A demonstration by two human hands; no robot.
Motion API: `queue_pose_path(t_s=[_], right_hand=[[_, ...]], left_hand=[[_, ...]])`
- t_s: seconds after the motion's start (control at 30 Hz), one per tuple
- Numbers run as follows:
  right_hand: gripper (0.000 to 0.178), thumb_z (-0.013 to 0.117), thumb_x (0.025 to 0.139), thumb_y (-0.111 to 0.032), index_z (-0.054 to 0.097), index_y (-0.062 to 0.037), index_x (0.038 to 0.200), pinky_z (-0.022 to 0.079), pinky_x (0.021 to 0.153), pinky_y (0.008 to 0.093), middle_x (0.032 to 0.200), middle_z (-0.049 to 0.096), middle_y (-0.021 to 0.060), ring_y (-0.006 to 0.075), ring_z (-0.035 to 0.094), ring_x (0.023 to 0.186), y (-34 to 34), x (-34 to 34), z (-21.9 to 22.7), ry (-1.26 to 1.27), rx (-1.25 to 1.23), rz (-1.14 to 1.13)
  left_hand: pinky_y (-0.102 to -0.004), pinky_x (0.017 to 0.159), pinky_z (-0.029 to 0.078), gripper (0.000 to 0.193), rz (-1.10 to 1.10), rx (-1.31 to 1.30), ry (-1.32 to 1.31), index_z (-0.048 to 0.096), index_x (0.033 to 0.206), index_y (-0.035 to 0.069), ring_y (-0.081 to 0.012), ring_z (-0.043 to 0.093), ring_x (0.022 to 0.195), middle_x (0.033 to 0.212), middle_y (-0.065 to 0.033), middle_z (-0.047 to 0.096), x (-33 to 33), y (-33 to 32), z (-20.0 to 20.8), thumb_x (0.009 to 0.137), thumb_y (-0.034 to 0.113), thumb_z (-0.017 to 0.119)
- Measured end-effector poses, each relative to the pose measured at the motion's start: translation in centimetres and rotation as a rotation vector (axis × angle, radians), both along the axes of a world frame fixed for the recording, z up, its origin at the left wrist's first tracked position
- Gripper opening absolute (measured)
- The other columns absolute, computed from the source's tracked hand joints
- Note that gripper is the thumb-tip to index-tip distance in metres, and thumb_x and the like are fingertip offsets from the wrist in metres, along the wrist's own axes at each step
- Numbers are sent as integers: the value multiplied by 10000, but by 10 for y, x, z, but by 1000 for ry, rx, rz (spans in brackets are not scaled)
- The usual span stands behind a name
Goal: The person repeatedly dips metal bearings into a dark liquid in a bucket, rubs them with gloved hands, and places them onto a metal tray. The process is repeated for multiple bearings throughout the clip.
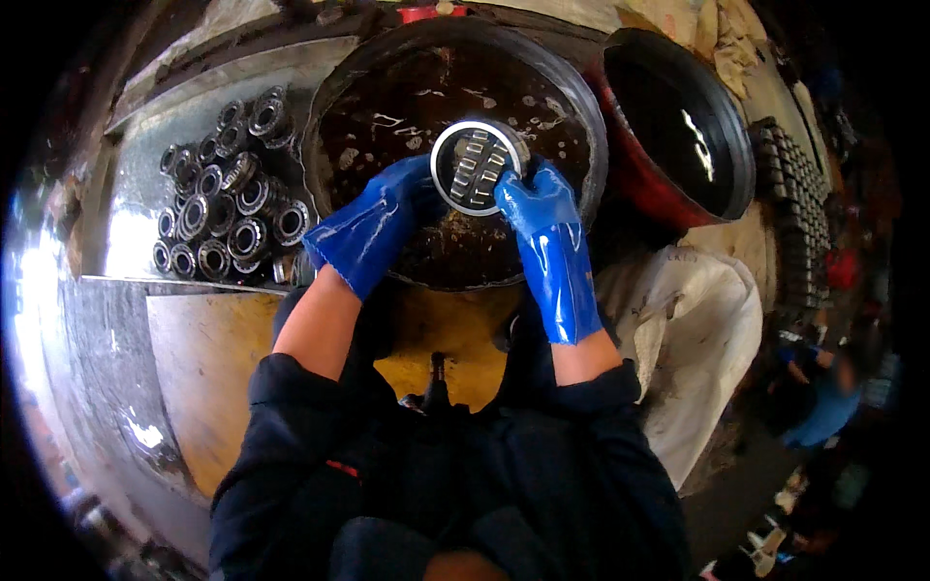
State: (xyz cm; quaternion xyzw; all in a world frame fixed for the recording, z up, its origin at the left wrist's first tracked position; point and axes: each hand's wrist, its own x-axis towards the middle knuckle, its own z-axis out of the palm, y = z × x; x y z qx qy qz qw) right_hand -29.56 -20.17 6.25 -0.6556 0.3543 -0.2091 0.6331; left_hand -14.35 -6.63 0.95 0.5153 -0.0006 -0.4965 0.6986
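Both my hands wear long blue rubber gloves and hold a roller bearing point(475, 172) over a wide round tub point(597, 145) of dark liquid. The bearing's bright ring faces up, and rows of rollers show inside it. My left hand point(415, 192) grips its left side, with the fingers partly hidden beneath. On the right edge, my right hand point(538, 198) is closed with its thumb near the ring's face. Pale flecks of foam float on the liquid.
Many bearings lie heaped on a metal tray point(136, 223) at the left. A red tub point(625, 136) of dark liquid stands at the back right, near a white sack point(712, 310). Stacked metal parts point(790, 208) line the far right. Another person point(828, 412) is beyond, at right.
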Motion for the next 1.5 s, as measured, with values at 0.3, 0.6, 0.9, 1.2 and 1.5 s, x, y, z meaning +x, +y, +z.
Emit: queue_pose_path(t_s=[0.3,0.6,0.9,1.2,1.5], right_hand=[[390,654,956,-159,651,23,1300,545,881,282,1152,725,115,166,687,1007,6,4,-5,-46,158,-16],[349,614,970,-195,650,-32,1276,590,867,358,1177,703,119,230,684,1021,10,8,-11,-10,417,-60],[353,593,950,-150,652,-28,1276,591,830,356,1148,713,124,229,685,990,6,6,-17,-23,449,-20],[387,572,1006,-210,641,-9,1330,550,981,370,1225,707,144,256,677,1084,8,14,-2,25,410,189],[456,697,961,-253,637,-23,1350,558,893,326,1161,715,68,173,667,997,3,10,11,-101,445,196]], left_hand=[[-377,1040,551,380,-50,-55,-1,590,1423,76,-219,663,1204,1316,-91,683,0,5,6,1077,228,557],[-338,970,575,350,-172,-110,-152,631,1354,46,-182,698,1078,1253,-95,711,15,5,-32,1054,224,603],[-480,971,557,375,-48,54,182,667,1278,117,-290,684,1061,1210,-132,717,20,-23,21,1023,376,576],[-473,853,593,364,95,-133,458,730,1099,91,-303,706,914,1063,-134,750,41,-17,-26,1024,409,570],[-462,890,594,394,90,-254,484,702,1163,59,-303,712,949,1093,-145,744,37,-19,-13,1049,388,516]])
